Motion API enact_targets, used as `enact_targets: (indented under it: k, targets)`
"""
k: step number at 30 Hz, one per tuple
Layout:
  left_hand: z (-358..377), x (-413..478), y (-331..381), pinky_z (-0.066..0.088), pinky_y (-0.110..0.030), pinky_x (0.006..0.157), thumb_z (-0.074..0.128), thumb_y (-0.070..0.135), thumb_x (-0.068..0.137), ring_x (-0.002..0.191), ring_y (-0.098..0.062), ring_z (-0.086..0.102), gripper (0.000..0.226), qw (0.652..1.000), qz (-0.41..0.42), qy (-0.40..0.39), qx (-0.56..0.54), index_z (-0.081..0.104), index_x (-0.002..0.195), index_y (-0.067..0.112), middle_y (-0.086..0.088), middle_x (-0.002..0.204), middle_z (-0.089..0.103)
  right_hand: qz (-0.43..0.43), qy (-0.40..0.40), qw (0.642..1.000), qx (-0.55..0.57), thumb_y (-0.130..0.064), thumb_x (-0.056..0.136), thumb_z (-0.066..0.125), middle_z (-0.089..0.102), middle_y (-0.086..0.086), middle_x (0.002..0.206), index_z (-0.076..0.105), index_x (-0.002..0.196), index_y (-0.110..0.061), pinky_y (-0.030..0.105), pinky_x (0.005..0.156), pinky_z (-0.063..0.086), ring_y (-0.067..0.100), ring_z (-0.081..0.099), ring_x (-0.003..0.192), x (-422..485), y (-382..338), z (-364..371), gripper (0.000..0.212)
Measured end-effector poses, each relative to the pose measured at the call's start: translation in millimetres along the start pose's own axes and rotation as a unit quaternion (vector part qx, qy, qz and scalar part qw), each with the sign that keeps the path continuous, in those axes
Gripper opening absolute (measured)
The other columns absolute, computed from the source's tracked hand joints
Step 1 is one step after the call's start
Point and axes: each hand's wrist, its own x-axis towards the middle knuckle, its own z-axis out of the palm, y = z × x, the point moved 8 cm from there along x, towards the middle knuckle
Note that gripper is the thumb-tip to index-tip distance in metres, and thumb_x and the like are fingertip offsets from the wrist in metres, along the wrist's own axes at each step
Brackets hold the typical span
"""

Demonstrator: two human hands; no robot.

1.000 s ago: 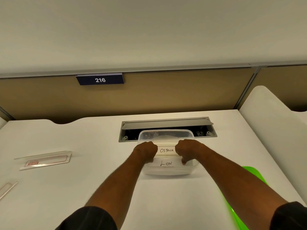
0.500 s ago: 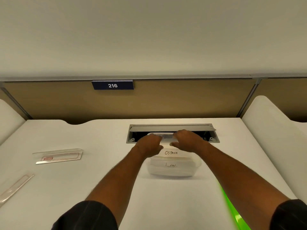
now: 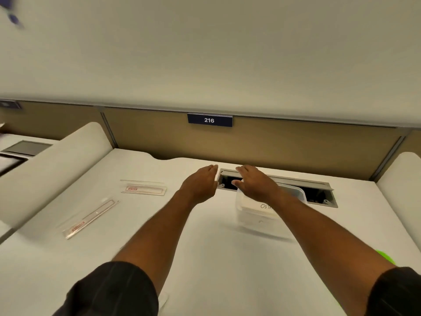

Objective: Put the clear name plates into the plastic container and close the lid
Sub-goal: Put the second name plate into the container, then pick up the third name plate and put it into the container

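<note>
The clear plastic container [image 3: 255,215] stands on the white desk, right of centre, with white name cards inside; one reads "OS…". My right hand [image 3: 255,183] hovers flat above its far left corner, fingers spread, holding nothing. My left hand [image 3: 201,182] is beside it, to the left of the container, open and empty. Two clear name plates lie on the desk to the left: one [image 3: 144,189] further back, one [image 3: 88,218] nearer and slanted, both with red print. The green lid [image 3: 385,256] shows only as a sliver by my right arm.
A grey cable hatch [image 3: 319,190] is open in the desk just behind the container. A tan partition with a "216" sign [image 3: 209,120] closes the back. White curved dividers [image 3: 54,165] bound the desk on both sides.
Both hands have come off the container and moved up and left, opening flat. The view has swung left, so the container now sits to the right and both name plates show.
</note>
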Motion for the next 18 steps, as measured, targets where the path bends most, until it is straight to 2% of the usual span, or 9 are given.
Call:
enact_targets:
  k: [2, 8, 11, 18]
  targets:
    - [-2, -20, -15, 0.027, -0.036, 0.115, 0.042, 0.026, 0.099, 0.144, -0.021, 0.026, 0.057, 1.000, -0.015, -0.002, 0.004, 0.023, 0.150, 0.011, -0.007, 0.157, 0.028, -0.026, -0.004, 1.000, -0.003, -0.042, 0.095, 0.047, 0.053, 0.010, 0.132, 0.047, 0.131, -0.009, 0.039, 0.098, 0.041, 0.028, 0.048, 0.121, 0, -24, 10, 0.049]
    - [-11, -84, -69, 0.029, -0.036, 0.114, 0.039, 0.021, 0.099, 0.142, -0.023, 0.031, 0.052, 0.998, -0.068, -0.008, 0.002, 0.028, 0.149, 0.010, -0.007, 0.154, 0.034, -0.088, -0.059, 0.994, -0.018, -0.046, 0.096, 0.045, 0.050, 0.011, 0.137, 0.041, 0.137, -0.009, 0.039, 0.101, 0.040, 0.027, 0.045, 0.126, -5, -94, 58, 0.055]
    - [-9, -114, -97, 0.031, -0.037, 0.112, 0.038, 0.019, 0.098, 0.139, -0.023, 0.037, 0.048, 0.995, -0.091, -0.037, 0.017, 0.034, 0.146, 0.015, -0.007, 0.151, 0.040, -0.098, -0.074, 0.992, -0.009, -0.046, 0.096, 0.044, 0.048, 0.011, 0.138, 0.040, 0.138, -0.010, 0.040, 0.100, 0.041, 0.028, 0.045, 0.126, -6, -127, 76, 0.055]
    - [16, -182, -162, 0.038, -0.038, 0.108, 0.055, 0.048, 0.087, 0.133, -0.016, 0.043, 0.055, 0.979, -0.120, -0.164, 0.029, 0.048, 0.137, 0.026, 0.003, 0.142, 0.051, -0.107, -0.119, 0.987, -0.006, -0.046, 0.097, 0.042, 0.048, 0.009, 0.139, 0.040, 0.138, -0.012, 0.039, 0.101, 0.041, 0.027, 0.045, 0.126, -13, -191, 122, 0.053]
